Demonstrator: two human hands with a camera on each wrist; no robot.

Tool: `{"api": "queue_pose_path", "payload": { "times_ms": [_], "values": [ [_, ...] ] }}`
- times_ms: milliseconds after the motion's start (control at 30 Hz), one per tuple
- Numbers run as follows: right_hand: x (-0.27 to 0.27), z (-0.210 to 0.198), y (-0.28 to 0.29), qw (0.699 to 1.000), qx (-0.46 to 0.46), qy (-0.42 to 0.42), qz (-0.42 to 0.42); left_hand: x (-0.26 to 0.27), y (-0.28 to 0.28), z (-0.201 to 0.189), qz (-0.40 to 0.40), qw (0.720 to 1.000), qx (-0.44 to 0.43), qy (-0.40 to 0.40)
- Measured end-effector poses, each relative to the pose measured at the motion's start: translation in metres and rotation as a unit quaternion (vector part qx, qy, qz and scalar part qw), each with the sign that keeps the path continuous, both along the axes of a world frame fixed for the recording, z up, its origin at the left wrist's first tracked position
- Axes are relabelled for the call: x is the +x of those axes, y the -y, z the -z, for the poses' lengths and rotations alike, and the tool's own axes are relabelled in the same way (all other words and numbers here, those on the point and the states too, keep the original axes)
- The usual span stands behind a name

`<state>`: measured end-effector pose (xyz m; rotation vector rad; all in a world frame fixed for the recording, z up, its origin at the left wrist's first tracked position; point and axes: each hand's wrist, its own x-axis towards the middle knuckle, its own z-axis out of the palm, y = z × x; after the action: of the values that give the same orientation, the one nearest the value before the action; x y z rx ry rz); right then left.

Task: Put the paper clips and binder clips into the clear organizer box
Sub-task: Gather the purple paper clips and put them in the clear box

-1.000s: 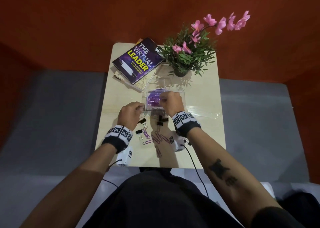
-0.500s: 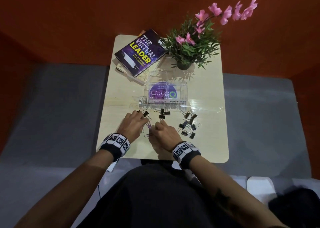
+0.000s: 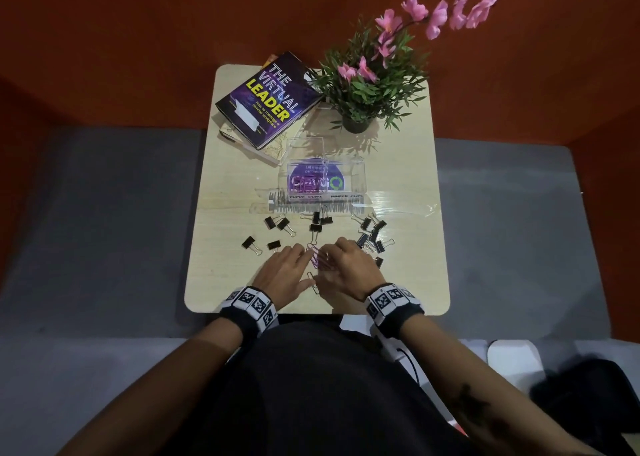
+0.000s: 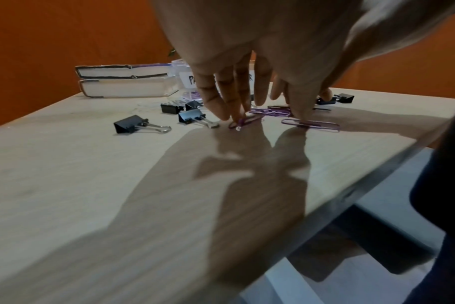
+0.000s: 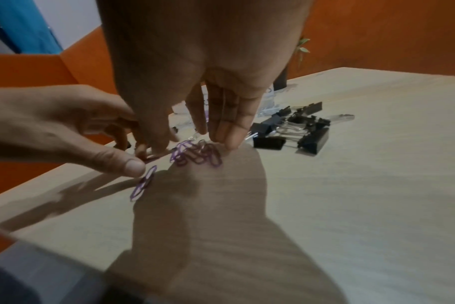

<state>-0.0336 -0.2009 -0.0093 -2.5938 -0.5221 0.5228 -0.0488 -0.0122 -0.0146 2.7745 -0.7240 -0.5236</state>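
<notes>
The clear organizer box (image 3: 360, 178) stands mid-table; purple paper clips (image 3: 304, 186) lie in its left compartment. Near the front edge a small pile of purple paper clips (image 3: 317, 258) lies between my two hands. My left hand (image 3: 289, 268) points straight fingers (image 4: 237, 107) down onto one clip (image 4: 244, 121), and its thumb touches another (image 5: 143, 183). My right hand (image 3: 344, 263) has straight fingers (image 5: 229, 131) on the pile (image 5: 198, 154). Black binder clips lie loose at the left (image 3: 277, 222), the middle (image 3: 317, 220) and in a cluster at the right (image 3: 372, 235).
Two stacked books (image 3: 266, 102) lie at the back left of the table (image 3: 235, 192), and a potted plant with pink flowers (image 3: 367, 88) stands at the back right. Orange walls enclose the far side. Grey floor lies on both sides.
One second ago my right hand was at the box; it has come back to the front edge. Both hands now lie on the loose paper clips there.
</notes>
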Motion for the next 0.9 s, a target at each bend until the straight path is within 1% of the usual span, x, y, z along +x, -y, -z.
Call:
{"api": "queue_pose_path", "payload": {
  "times_ms": [67,133,233,333,433,500,567,667,733,800,900],
  "values": [
    [-0.005,0.003,-0.006,1.000,-0.005,-0.017,-0.012,0.001,0.002,-0.001,-0.004,1.000,-0.012,-0.010],
    [-0.007,0.005,-0.011,1.000,0.005,-0.013,-0.012,0.003,0.002,-0.002,-0.022,0.999,-0.022,-0.021],
    [-0.004,0.005,-0.007,0.999,0.034,-0.003,0.018,0.007,-0.003,0.000,-0.069,0.996,-0.050,-0.027],
    [-0.006,0.006,0.003,0.999,0.013,-0.004,0.049,0.008,-0.010,-0.004,-0.112,0.990,-0.072,-0.044],
    [-0.009,0.008,0.003,0.997,0.004,-0.033,0.064,0.004,-0.013,-0.004,-0.131,0.985,-0.074,-0.084],
    [-0.007,0.008,-0.002,0.997,0.012,-0.041,0.058,0.003,-0.011,-0.002,-0.139,0.982,-0.076,-0.104],
    [-0.003,0.007,-0.008,0.998,0.017,-0.034,0.056,0.005,-0.006,-0.001,-0.141,0.982,-0.072,-0.104],
    [-0.001,0.008,-0.015,0.997,0.008,-0.021,0.069,0.010,-0.002,-0.002,-0.120,0.989,-0.029,-0.083],
    [-0.004,0.010,-0.020,0.998,-0.015,-0.019,0.060,0.012,-0.003,-0.001,-0.107,0.991,-0.011,-0.076],
    [-0.008,0.013,-0.025,0.998,-0.044,-0.007,0.044,0.013,-0.005,0.001,-0.102,0.992,-0.011,-0.072],
    [-0.008,0.009,-0.027,0.997,-0.044,0.016,0.054,0.012,-0.004,0.004,-0.098,0.993,-0.010,-0.060]
  ]
}}
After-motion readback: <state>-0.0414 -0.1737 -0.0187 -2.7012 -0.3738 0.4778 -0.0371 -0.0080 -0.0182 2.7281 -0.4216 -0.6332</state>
